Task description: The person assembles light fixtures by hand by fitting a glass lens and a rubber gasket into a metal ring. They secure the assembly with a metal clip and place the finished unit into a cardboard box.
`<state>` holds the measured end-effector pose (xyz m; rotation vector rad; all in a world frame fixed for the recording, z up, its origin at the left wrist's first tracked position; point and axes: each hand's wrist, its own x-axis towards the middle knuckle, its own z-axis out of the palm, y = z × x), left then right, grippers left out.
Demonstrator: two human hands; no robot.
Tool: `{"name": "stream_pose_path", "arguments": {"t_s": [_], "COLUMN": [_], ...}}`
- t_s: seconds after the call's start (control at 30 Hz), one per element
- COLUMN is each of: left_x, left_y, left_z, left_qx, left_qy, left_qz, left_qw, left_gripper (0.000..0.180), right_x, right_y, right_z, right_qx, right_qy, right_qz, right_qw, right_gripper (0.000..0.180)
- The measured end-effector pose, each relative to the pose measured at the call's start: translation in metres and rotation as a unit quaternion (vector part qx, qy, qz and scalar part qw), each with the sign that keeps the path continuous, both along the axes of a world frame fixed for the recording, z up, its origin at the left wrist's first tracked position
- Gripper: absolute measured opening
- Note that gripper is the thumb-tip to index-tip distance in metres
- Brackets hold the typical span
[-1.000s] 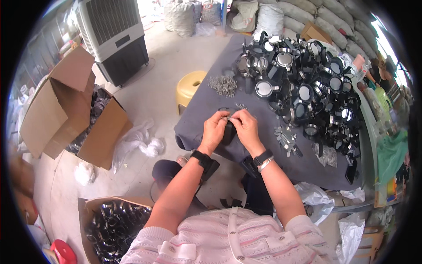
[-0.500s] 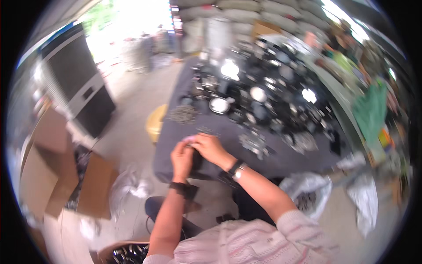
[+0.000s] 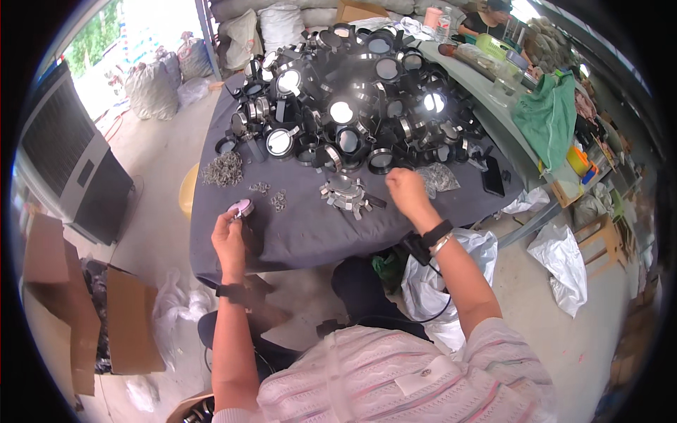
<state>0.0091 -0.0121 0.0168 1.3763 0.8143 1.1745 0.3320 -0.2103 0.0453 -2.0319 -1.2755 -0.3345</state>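
Note:
My left hand (image 3: 228, 240) grips a round, metal-rimmed piece (image 3: 242, 207) with a pinkish, shiny face, held over the left front of the cloth-covered table (image 3: 310, 236). My right hand (image 3: 411, 194) is apart from it to the right, fingertips pinched together; whatever they hold, if anything, is too small to make out. Beside that hand lies a clear bag of small parts (image 3: 440, 178). Between the hands sits a cluster of flat silver metal pieces (image 3: 343, 192). Small metal bits (image 3: 222, 169) form a heap beyond my left hand, with smaller clumps (image 3: 279, 200) nearer.
A large pile of round black-and-silver pieces (image 3: 348, 139) covers the table's far part. A dark phone (image 3: 492, 175) lies at the right edge. Left stand a tall cooler (image 3: 67, 151) and an open cardboard box (image 3: 130, 324). Another person (image 3: 486, 22) is at the far right.
My hands were together at the pinkish piece; now they are apart. The right hand has moved right, near the clear bag, while the left keeps the piece. The view has shifted.

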Motion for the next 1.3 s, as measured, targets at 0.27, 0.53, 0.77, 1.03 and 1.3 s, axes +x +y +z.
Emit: {"name": "stream_pose_path", "arguments": {"t_s": [0.27, 0.53, 0.77, 1.03, 1.3], "left_x": [-0.006, 0.005, -0.012, -0.002, -0.001], "left_y": [0.006, 0.007, 0.008, 0.004, 0.006], "left_z": [-0.009, -0.003, -0.011, -0.004, -0.004], "left_qx": [0.012, 0.053, 0.023, 0.014, 0.012], "left_qy": [0.009, 0.047, 0.017, 0.014, 0.002], "left_qz": [0.016, 0.025, 0.017, 0.015, 0.009], "left_qw": [1.0, 0.997, 0.999, 1.0, 1.0], "left_gripper": [0.019, 0.017, 0.015, 0.014, 0.013], "right_x": [0.013, 0.02, 0.009, 0.006, 0.02], "right_y": [0.017, 0.018, 0.024, 0.03, 0.024], "right_z": [-0.012, -0.001, -0.009, 0.0, -0.001], "right_qx": [-0.161, -0.247, -0.256, -0.341, -0.321], "right_qy": [-0.115, -0.172, -0.257, -0.274, -0.282], "right_qz": [-0.124, -0.152, -0.08, -0.063, -0.026], "right_qw": [0.972, 0.941, 0.929, 0.897, 0.904], "right_gripper": [0.012, 0.01, 0.009, 0.013, 0.012]}}
